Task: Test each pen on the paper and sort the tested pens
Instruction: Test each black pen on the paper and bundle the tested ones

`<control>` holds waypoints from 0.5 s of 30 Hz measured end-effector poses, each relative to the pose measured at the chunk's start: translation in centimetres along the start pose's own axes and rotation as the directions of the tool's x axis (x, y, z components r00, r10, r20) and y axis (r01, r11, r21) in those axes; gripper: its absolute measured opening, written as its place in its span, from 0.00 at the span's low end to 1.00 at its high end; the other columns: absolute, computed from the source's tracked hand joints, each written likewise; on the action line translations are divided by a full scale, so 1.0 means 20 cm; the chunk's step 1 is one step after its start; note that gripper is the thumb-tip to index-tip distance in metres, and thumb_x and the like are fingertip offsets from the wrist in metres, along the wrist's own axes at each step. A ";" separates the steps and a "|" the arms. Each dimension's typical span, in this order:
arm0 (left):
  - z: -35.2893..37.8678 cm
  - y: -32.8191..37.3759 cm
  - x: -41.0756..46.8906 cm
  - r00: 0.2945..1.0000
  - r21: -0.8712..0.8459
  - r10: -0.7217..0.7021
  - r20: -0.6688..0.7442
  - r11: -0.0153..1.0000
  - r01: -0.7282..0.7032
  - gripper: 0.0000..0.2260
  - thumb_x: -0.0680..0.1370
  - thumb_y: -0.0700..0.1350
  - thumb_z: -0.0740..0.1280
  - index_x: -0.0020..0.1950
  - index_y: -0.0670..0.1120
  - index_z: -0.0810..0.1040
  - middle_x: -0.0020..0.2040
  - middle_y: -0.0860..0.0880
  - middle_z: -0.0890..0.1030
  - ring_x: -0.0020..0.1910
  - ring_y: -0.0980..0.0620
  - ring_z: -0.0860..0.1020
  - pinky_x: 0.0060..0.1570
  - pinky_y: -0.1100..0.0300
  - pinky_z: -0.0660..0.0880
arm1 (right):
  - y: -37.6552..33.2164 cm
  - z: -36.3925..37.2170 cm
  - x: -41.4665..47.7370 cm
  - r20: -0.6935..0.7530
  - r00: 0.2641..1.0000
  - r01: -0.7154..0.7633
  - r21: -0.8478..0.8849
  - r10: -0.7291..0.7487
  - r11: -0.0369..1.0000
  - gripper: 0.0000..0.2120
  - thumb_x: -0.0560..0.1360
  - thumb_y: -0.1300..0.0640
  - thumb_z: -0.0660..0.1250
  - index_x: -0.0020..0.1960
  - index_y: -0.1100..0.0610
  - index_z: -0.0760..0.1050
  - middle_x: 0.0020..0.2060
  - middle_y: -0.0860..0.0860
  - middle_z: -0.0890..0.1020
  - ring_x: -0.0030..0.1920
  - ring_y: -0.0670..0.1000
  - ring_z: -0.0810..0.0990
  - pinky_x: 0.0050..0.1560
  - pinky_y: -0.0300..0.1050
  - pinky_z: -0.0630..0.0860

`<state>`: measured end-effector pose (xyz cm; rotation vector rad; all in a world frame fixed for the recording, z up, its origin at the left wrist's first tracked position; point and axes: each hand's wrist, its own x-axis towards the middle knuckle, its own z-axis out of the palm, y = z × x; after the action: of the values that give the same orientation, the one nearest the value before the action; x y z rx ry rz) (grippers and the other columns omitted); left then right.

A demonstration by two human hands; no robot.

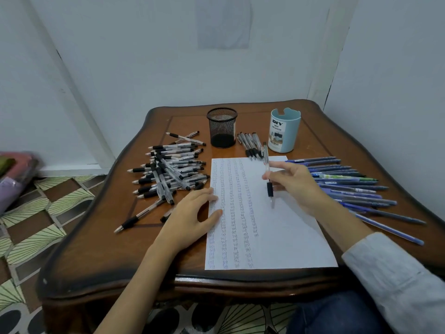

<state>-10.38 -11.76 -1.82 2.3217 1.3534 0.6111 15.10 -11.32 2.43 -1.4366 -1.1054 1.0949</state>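
R hand [297,186] w/ pen [266,168] over paper [284,237]

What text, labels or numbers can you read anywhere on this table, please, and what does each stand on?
"DIY", with smaller "DESK ORGANIZER" beneath: label on the light blue cup.
Barcode sticker lower on that label: too small to read.
Paper: rows of pen test marks, not legible as words.
Black-grip pens and blue pens: any print too small to read.
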 end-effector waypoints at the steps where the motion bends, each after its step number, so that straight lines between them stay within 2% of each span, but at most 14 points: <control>1: 0.00 -0.01 0.00 1.000 -0.014 -0.006 0.004 1.000 0.006 0.20 0.78 0.56 0.65 0.68 0.52 0.72 0.72 0.57 0.67 0.69 0.63 0.62 0.67 0.66 0.58 | -0.02 0.00 0.06 -0.021 1.000 0.011 -0.042 -0.011 0.999 0.17 0.75 0.63 0.70 0.63 0.61 0.76 0.42 0.52 0.83 0.41 0.47 0.81 0.41 0.34 0.78; 3: 0.01 -0.02 0.00 1.000 -0.034 -0.018 0.013 0.999 0.019 0.20 0.77 0.58 0.65 0.68 0.54 0.72 0.72 0.59 0.66 0.70 0.64 0.61 0.68 0.65 0.57 | -0.05 0.02 0.18 -0.089 0.994 0.041 -0.153 -0.055 0.987 0.18 0.73 0.64 0.71 0.62 0.63 0.77 0.44 0.51 0.81 0.41 0.48 0.80 0.40 0.34 0.78; 5: 0.01 -0.02 0.01 0.999 -0.049 -0.027 0.027 0.998 0.028 0.21 0.76 0.60 0.64 0.68 0.56 0.71 0.72 0.61 0.65 0.70 0.65 0.60 0.70 0.64 0.58 | -0.07 0.05 0.31 -0.172 0.979 0.058 -0.268 -0.108 0.962 0.17 0.71 0.64 0.73 0.60 0.64 0.78 0.49 0.54 0.81 0.46 0.50 0.79 0.49 0.41 0.79; 7: 0.01 -0.03 0.01 0.999 -0.057 -0.025 0.033 0.998 0.027 0.21 0.76 0.61 0.64 0.68 0.57 0.70 0.70 0.64 0.64 0.69 0.68 0.59 0.70 0.65 0.57 | -0.08 0.08 0.43 -0.217 0.962 0.076 -0.378 -0.168 0.923 0.14 0.71 0.64 0.73 0.56 0.65 0.79 0.47 0.56 0.82 0.47 0.51 0.79 0.52 0.40 0.75; 9: 0.01 -0.04 0.01 0.999 -0.061 -0.025 0.024 0.998 0.026 0.21 0.75 0.62 0.64 0.68 0.59 0.70 0.70 0.66 0.63 0.69 0.69 0.58 0.68 0.68 0.55 | -0.08 0.11 0.53 -0.222 0.946 0.108 -0.476 -0.238 0.873 0.10 0.72 0.65 0.72 0.52 0.67 0.80 0.47 0.58 0.83 0.48 0.53 0.80 0.51 0.40 0.73; 11: 0.02 -0.04 0.01 1.000 -0.075 -0.021 0.010 0.997 0.021 0.22 0.75 0.63 0.64 0.67 0.59 0.70 0.71 0.67 0.63 0.70 0.70 0.58 0.69 0.68 0.55 | -0.08 0.13 0.61 -0.212 0.935 0.123 -0.557 -0.284 0.822 0.06 0.73 0.65 0.71 0.49 0.67 0.81 0.47 0.60 0.83 0.49 0.55 0.80 0.52 0.44 0.75; 15: 0.02 -0.05 0.01 1.000 -0.091 -0.015 0.006 0.996 0.016 0.22 0.74 0.64 0.64 0.67 0.60 0.71 0.71 0.67 0.64 0.71 0.69 0.57 0.71 0.65 0.56 | -0.04 0.16 0.76 -0.185 0.942 0.084 -0.676 -0.280 0.732 0.06 0.74 0.64 0.69 0.50 0.66 0.78 0.48 0.60 0.81 0.50 0.57 0.80 0.54 0.51 0.77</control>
<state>-10.88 -11.20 -2.65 2.2369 1.3122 0.6474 14.51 4.12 1.50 -1.9019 -1.4716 0.3212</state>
